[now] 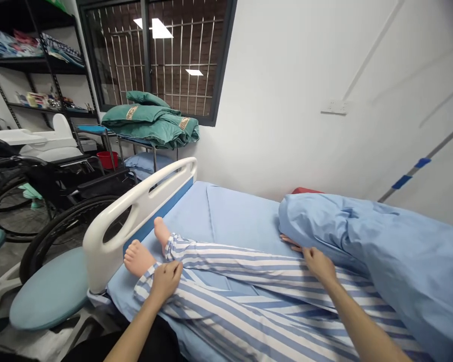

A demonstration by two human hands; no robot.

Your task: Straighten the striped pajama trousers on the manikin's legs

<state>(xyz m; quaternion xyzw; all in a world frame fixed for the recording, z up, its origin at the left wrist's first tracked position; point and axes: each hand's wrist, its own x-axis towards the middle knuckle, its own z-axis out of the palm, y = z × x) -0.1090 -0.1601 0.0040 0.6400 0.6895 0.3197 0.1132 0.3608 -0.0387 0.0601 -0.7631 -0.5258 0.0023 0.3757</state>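
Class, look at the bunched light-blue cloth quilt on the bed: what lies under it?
Blue-and-white striped trouser legs of a manikin run under the light-blue quilt, beside the right hand. Anything further under it is covered and cannot be seen.

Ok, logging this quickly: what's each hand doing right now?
Left hand: closed on a blue-and-white striped cotton trouser cuff.
Right hand: on the striped trouser leg beside a pale blue quilt; grip cannot be told.

Bright even light, soft shadows, bowed edges.
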